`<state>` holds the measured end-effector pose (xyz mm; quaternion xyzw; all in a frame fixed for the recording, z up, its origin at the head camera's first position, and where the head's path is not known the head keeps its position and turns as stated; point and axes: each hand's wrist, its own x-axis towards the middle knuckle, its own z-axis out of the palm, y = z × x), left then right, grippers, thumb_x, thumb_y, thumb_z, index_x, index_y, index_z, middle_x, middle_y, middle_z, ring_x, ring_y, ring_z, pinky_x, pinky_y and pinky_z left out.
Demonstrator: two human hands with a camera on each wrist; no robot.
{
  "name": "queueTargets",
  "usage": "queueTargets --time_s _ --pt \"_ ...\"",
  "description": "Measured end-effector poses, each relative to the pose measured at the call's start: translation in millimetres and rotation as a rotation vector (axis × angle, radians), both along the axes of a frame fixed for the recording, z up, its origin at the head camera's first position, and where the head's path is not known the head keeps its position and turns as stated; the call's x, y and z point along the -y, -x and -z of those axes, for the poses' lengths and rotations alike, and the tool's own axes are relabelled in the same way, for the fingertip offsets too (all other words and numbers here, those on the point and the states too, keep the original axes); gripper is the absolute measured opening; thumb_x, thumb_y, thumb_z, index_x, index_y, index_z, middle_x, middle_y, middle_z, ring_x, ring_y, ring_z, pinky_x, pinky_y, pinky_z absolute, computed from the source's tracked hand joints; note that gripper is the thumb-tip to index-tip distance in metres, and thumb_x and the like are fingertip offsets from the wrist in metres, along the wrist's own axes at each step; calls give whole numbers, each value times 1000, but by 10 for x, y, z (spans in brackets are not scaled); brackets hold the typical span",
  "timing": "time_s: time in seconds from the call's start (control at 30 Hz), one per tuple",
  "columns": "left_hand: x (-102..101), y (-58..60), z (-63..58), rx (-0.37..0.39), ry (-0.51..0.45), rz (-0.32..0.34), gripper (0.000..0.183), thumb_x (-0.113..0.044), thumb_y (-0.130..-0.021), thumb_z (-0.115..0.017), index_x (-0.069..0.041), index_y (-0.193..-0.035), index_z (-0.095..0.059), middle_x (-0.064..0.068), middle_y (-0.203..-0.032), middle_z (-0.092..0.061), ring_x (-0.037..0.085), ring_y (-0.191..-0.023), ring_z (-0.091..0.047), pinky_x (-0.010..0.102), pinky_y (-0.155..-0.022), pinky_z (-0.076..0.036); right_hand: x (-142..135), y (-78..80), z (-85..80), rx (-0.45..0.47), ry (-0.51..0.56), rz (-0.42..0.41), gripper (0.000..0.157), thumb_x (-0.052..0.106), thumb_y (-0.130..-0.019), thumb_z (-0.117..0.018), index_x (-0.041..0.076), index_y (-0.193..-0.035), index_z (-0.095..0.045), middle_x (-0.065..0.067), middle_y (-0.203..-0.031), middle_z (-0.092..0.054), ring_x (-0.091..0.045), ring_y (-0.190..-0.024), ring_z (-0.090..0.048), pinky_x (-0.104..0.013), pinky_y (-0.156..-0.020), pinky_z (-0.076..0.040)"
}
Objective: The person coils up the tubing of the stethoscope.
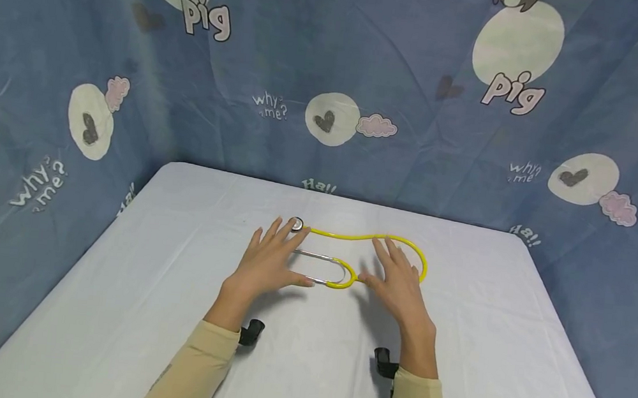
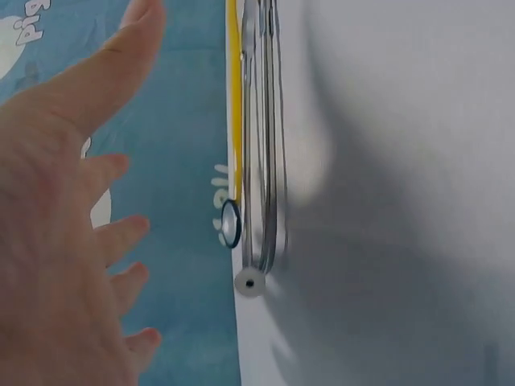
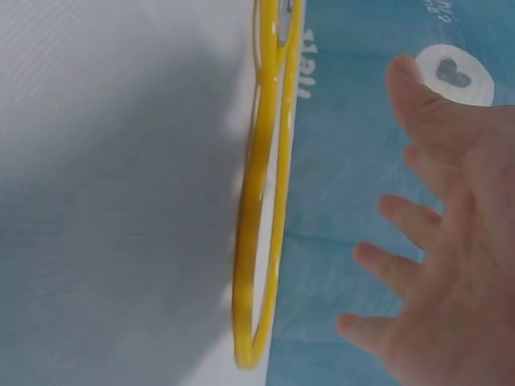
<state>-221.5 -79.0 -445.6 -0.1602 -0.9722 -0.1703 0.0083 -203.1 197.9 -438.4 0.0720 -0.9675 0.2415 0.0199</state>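
A stethoscope with yellow tubing (image 1: 344, 236) lies on the white table, its tube looped round at the right. Its round chest piece (image 1: 296, 224) is at the left, just past the left fingertips, and the metal ear tubes (image 2: 269, 161) end in a pale ear tip (image 2: 250, 282). Over the ear-tube end hovers my left hand (image 1: 266, 264), fingers spread, holding nothing; it hides part of that end in the head view. Above the tube loop my right hand (image 1: 399, 287) is spread too, with nothing in its grasp. In the right wrist view its fingers stand apart from the tubing (image 3: 253, 193).
The white-covered table (image 1: 129, 309) reaches back to a blue printed cloth (image 1: 244, 140) that hangs behind and at both sides. Black wrist mounts (image 1: 251, 333) stick out inward from both sleeves, low over the table.
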Motion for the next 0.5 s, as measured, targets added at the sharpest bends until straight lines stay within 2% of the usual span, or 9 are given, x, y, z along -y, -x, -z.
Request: queueTargets --time_s 0.2,0.5 --pt "-58 -24 39 50 32 35 110 -70 -68 -78 -32 -157 -26 7 -166 -20 34 -155 -9 63 -120 -11 23 12 32 21 -20 -12 83 37 -87 -75 25 -156 -32 -8 -164 -25 -39 -151 -23 -70 -116 -15" --pt "-69 -48 79 112 59 40 112 -64 -66 -83 -30 -157 -27 7 -166 -19 35 -155 -12 63 -120 -14 46 -3 58 96 -51 -53 81 36 -85 -77 24 -154 -36 -10 -162 -32 -35 -150 -27 -70 -116 -16"
